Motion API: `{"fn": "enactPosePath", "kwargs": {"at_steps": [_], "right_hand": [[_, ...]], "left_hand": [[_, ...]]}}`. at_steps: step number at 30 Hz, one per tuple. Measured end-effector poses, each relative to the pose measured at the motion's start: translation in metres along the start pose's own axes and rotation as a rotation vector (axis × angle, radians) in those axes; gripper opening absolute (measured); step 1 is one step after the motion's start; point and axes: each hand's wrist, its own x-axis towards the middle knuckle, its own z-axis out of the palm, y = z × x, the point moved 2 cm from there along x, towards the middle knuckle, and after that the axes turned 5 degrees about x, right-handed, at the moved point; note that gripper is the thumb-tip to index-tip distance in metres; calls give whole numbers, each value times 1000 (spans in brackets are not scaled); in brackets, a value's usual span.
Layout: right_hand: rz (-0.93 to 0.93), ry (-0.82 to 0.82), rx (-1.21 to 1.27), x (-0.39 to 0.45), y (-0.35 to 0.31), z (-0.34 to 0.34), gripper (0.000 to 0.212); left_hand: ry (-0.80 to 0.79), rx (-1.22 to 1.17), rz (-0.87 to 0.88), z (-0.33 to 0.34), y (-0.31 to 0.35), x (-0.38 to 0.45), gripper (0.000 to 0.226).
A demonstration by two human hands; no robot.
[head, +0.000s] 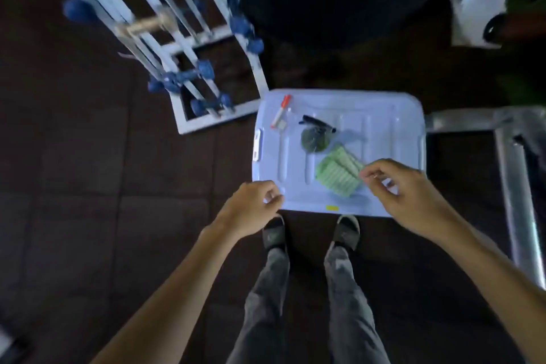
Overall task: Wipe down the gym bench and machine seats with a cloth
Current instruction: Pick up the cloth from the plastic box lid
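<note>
A folded green striped cloth [339,176] lies on the pale blue lid of a plastic bin [384,127] in front of my feet. My right hand [396,186] hovers at the cloth's right edge, thumb and fingers curled close to it; whether they pinch it cannot be told. My left hand [254,205] is loosely curled over the lid's near left corner and holds nothing. A spray bottle [316,134] with a black trigger lies on the lid behind the cloth. No bench or machine seat is clearly visible.
A red and white marker [280,111] lies at the lid's far left. A white rack with blue dumbbells [189,77] stands at the left. A grey metal frame [514,186] runs along the right. A white bag [475,13] sits far right. The floor is dark tile.
</note>
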Motion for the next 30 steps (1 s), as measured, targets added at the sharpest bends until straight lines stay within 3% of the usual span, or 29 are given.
{"fn": "enactPosePath", "kwargs": {"at_steps": [4,7,10,14,17,20,25,30], "right_hand": [[158,9,-102,45,112,70,19],[238,-37,-204,81,178,119,34],[195,-57,-414,116,219,161,55],[19,68,-628,157,255,197,86],[-52,117,-692,178,280,207,94],[-116,143,-835,179,294,214,82],[-235,385,-973,173,299,218,33],[-327,442,-900,171,290,206,25]], "left_hand": [[-78,130,-52,78,-37,73,18],[-80,271,11,128,-51,124,28],[-56,422,93,167,-64,163,39],[82,538,220,203,-84,197,46],[136,560,233,218,-93,214,50],[196,550,239,225,-94,219,52],[222,527,227,227,-88,223,52],[201,507,213,217,-77,223,48]]}}
